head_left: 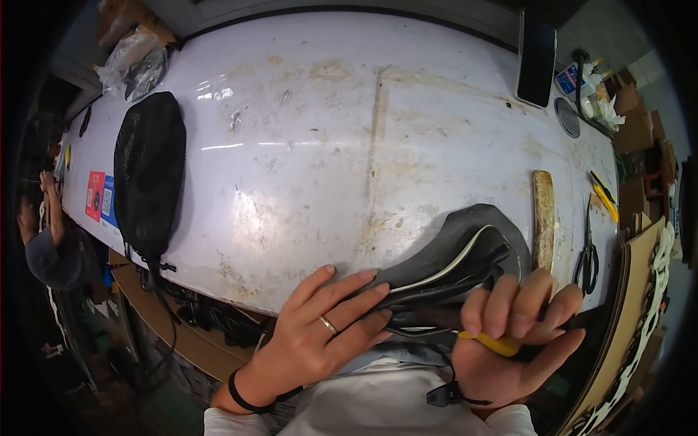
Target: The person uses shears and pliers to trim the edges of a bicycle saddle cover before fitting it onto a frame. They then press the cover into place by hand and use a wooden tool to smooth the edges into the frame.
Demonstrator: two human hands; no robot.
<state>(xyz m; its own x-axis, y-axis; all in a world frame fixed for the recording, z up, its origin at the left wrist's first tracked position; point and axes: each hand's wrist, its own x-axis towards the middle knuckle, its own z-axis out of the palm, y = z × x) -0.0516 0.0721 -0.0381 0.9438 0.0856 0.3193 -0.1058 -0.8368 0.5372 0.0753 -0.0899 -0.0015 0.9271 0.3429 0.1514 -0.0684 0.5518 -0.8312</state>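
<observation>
A black bicycle saddle [465,240] with a white trim line lies at the table's near edge, partly over it, its narrow end toward my left hand. My left hand [320,327], with a ring and a black wristband, holds that narrow end, its fingers laid over the edge and the thumb hidden. Close to the saddle's right side, my right hand [516,345] is curled around a yellow-handled tool [496,344]. The working end of this tool is hard to make out against the dark saddle.
A black mesh bag [151,174] lies on the left of the white table [298,174]. To the right are a worn wooden strip [542,218], black scissors [586,261], a yellow cutter [605,200] and a phone [536,58]. Another person [58,247] is at the far left.
</observation>
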